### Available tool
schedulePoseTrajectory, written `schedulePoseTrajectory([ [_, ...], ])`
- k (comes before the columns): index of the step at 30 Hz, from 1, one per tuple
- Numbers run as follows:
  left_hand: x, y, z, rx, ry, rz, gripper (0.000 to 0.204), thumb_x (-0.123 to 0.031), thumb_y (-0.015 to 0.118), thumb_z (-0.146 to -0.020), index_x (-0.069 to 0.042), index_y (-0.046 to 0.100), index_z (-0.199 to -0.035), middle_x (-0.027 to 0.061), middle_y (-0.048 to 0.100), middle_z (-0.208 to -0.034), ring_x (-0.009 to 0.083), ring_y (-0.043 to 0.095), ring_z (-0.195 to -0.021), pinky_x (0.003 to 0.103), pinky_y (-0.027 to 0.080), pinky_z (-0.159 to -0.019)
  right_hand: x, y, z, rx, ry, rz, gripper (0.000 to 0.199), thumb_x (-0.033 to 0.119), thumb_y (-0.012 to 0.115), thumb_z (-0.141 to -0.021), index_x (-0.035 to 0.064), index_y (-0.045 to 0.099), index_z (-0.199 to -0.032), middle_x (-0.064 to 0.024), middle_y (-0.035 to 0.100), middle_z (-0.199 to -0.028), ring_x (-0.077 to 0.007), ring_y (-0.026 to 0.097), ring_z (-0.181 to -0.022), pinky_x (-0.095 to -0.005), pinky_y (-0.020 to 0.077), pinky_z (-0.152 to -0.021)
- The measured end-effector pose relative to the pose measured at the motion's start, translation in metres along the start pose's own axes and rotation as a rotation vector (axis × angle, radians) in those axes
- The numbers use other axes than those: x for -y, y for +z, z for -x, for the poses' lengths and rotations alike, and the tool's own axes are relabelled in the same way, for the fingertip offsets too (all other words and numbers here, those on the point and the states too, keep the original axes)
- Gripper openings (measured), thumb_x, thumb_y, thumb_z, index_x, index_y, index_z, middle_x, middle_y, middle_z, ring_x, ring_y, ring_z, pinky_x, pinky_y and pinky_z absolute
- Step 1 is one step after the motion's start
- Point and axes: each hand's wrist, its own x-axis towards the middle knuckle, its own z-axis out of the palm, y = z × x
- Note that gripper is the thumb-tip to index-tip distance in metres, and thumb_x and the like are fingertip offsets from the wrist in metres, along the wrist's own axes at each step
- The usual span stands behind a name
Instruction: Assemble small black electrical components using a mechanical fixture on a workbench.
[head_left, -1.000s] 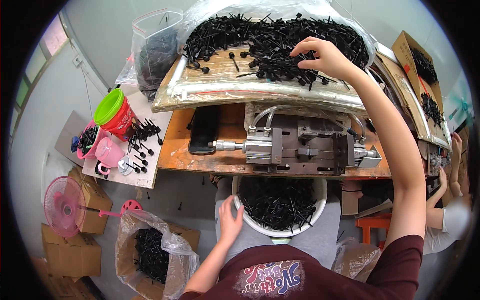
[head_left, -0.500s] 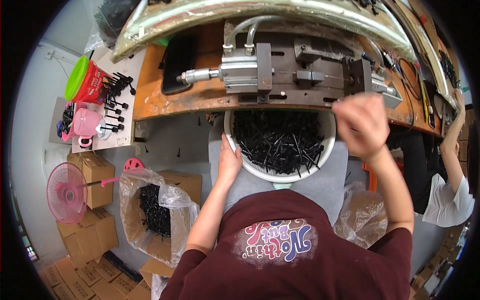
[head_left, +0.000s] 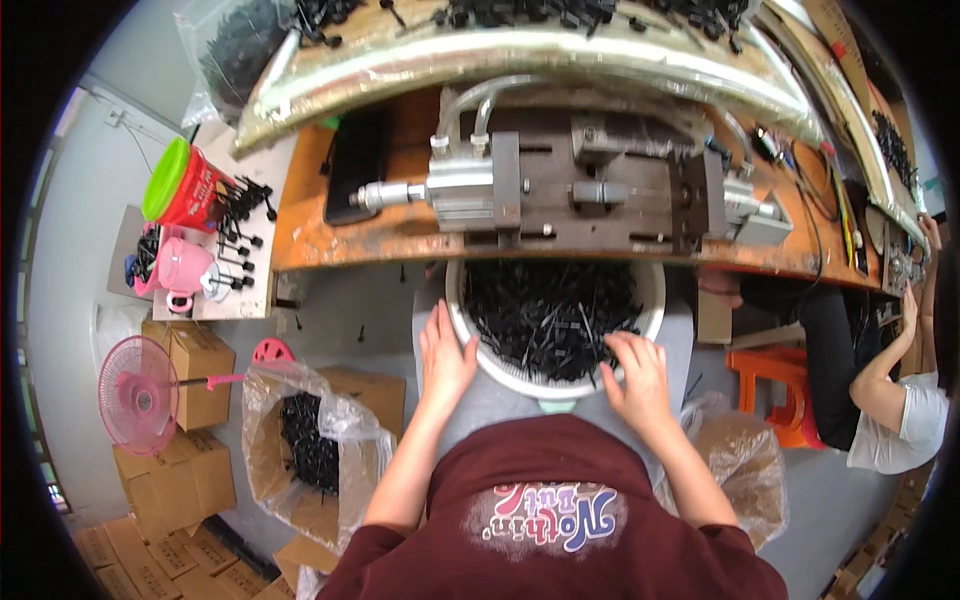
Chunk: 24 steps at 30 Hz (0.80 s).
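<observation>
Worn orange wooden bench [head_left: 390, 245] crosses my feed, pale wall [head_left: 75, 290] off to the left. Right hand [head_left: 638, 378] sits at the near-right rim of a white basin [head_left: 533, 385], fingers curled inward, thumb slightly apart from the index. Whether anything is pinched, I can't tell. Left hand [head_left: 446, 355] is against the basin's left side, fingers loosely apart, nothing in it that I can see; can't tell how firmly it bears on the rim.

Basin rests on the lap [head_left: 475, 405] between both hands, heaped with black parts [head_left: 545, 325], thin stems with thicker heads. Relation I'd watch: the heap lies left of and beyond the right fingertips, just beside them — right hand is nearer, left stays outside the rim. No common long axis; stems criss-cross.

Past the basin, on the bench: metal fixture [head_left: 510, 185], long axis left-right, nearly parallel to the bench edge. Dark flat slab [head_left: 357, 170] left of it. Beyond both, a tray [head_left: 540, 62] with a pale edge carries more of the same parts.

Further out left: red-green bucket [head_left: 185, 195], pink fan [head_left: 125, 400], plastic-lined box [head_left: 265, 430] with more black pieces. Right: orange stool [head_left: 745, 375], co-worker's sleeve [head_left: 910, 430] well apart.
</observation>
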Motion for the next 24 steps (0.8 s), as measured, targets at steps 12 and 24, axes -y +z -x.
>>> schedulePoseTrajectory([
  [12,-0.213,-0.158,0.041,-0.420,0.892,1.346,0.055,-0.037,0.040,-0.098,0.010,0.049,-0.125,0.0311,0.060,-0.114,0.0381,0.061,-0.103,0.042,0.047,-0.090,0.152,-0.117,-0.018,-0.449,-0.697,-1.182,0.044,0.029,0.062,-0.088,0.0097,0.052,-0.126,-0.0141,0.040,-0.138,-0.0269,0.039,-0.124,-0.0528,0.0355,-0.098],
  [24,-0.286,-0.208,0.061,1.383,1.276,3.647,0.035,-0.006,0.039,-0.100,0.020,0.046,-0.122,0.0250,0.060,-0.122,0.0295,0.057,-0.118,0.034,0.044,-0.106,0.152,-0.061,-0.041,-0.547,-0.813,-0.912,0.040,0.021,0.061,-0.084,0.0051,0.055,-0.121,-0.0162,0.050,-0.130,-0.0296,0.049,-0.115,-0.0476,0.0400,-0.093],
])
